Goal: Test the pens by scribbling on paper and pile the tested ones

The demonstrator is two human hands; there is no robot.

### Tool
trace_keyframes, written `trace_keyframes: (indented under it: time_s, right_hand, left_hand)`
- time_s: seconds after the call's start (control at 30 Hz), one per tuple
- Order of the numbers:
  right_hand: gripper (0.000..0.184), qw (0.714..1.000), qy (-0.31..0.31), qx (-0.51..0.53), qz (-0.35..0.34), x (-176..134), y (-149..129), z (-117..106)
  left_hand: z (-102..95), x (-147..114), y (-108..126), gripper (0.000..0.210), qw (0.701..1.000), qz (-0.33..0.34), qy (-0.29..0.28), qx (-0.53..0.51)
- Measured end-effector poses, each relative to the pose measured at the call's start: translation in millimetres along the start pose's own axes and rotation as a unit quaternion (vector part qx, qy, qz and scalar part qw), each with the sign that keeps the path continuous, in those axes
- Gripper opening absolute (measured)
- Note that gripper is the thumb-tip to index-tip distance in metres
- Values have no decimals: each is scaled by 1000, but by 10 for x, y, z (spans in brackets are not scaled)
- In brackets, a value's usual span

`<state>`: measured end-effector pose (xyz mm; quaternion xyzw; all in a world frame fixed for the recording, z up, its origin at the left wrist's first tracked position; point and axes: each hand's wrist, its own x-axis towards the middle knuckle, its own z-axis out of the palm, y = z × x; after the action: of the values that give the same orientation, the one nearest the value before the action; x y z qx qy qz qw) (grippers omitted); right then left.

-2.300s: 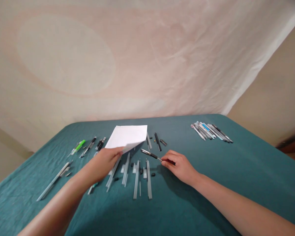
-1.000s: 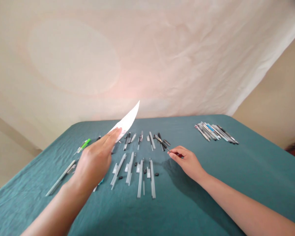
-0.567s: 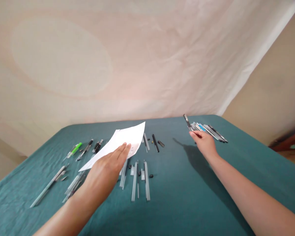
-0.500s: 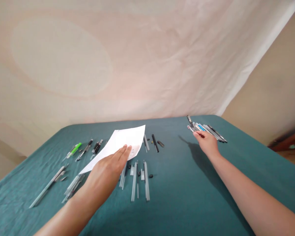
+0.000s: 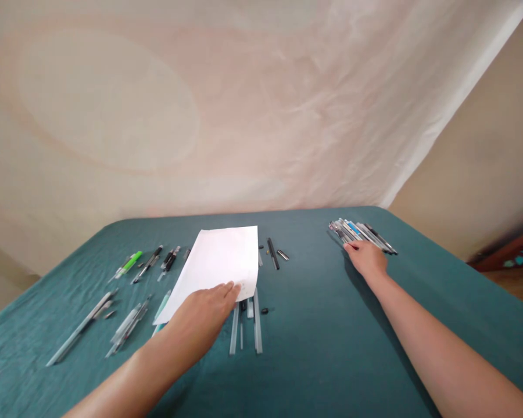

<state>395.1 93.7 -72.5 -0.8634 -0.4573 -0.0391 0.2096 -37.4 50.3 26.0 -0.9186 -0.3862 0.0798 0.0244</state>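
My left hand (image 5: 213, 310) is closed on a white sheet of paper (image 5: 224, 255) at its near right corner, fingers straight on top and the thumb hidden. The sheet lies over part of the clear pen barrels (image 5: 257, 325); some of these parts stick out below it. At the right, my right hand (image 5: 366, 259) pinches the near end of a pen (image 5: 342, 233) at the left side of a row of pens (image 5: 366, 232). The pen is now down among the others, and its held end is hidden by the fingers.
Across the left lie a green pen (image 5: 133, 264), black-gripped pens (image 5: 171, 260), a long clear barrel (image 5: 81, 328) and a cluster of clear pen parts (image 5: 128, 328). A black barrel (image 5: 273, 253) and a cap (image 5: 283, 255) lie right of the paper. A dark green cloth (image 5: 314, 348) covers the table.
The pen in my right hand has gone from raised and tilted down onto the row. My left hand has moved slightly right and down, and the paper lies flatter over more of the parts.
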Motion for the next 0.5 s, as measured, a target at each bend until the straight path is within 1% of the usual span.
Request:
trace_keyframes:
  time_s: [0.2,0.37,0.5]
  right_hand:
    - [36,999,-9,-44,-9,-41,-104,9]
    - [36,998,-5,-64,-26,-68,-178,17]
    - [36,997,5,-67,-43,-98,-187,-15]
  left_hand:
    - [92,9,-30,47,1000,16,5,-17]
    - [78,20,-20,43,999,28,1,-28]
    - [49,1,0,39,998,32,0,-46]
